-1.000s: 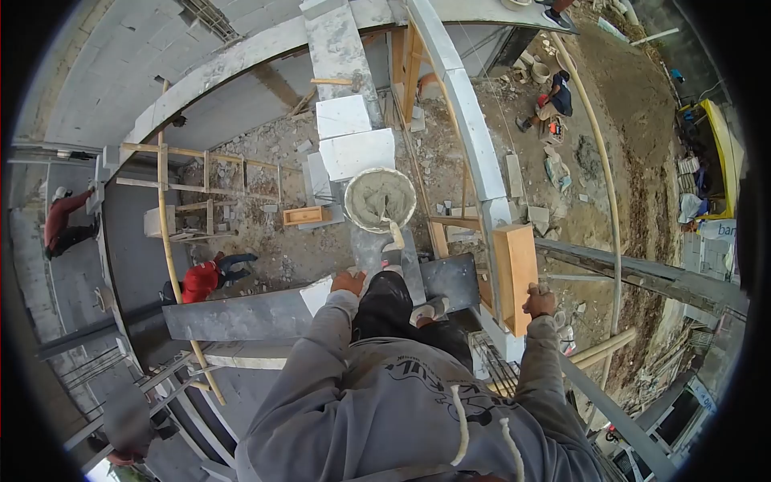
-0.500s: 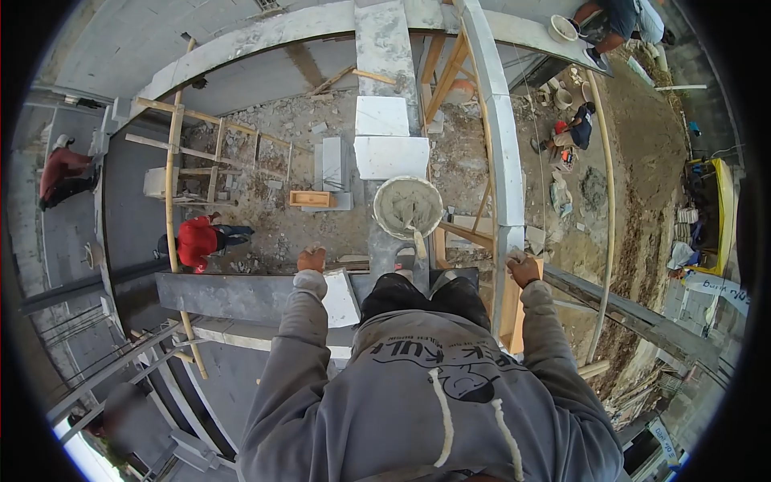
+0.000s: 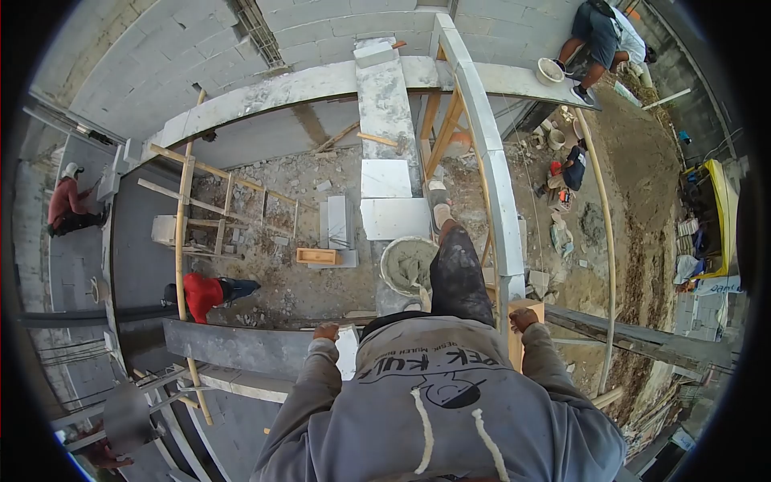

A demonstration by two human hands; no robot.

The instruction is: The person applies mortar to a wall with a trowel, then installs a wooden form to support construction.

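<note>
My left hand (image 3: 327,331) is held out beside my body, near a white block (image 3: 347,353), its fingers curled with nothing visible in them. On the other side, my right hand (image 3: 524,319) hangs curled near the wooden box frame (image 3: 516,345) and the end of the white block wall. A bucket of grey mortar (image 3: 409,267), with a trowel (image 3: 424,296) in it, stands in front of me on the walkway. Beyond the bucket lie two white blocks (image 3: 395,218). One of my feet is set down beside them, next to the wall.
Below on the left are a person in red (image 3: 202,296), a wooden ladder (image 3: 225,209) and a wooden box (image 3: 318,256). Another person crouches at far left (image 3: 68,201). At upper right, one person bends by a bucket (image 3: 550,71) and another sits below. Bamboo poles (image 3: 606,233) stand upright.
One leg has stepped forward past the bucket, along the wall. The bucket and blocks now appear lower and nearer my body. Both hands also sit lower in view.
</note>
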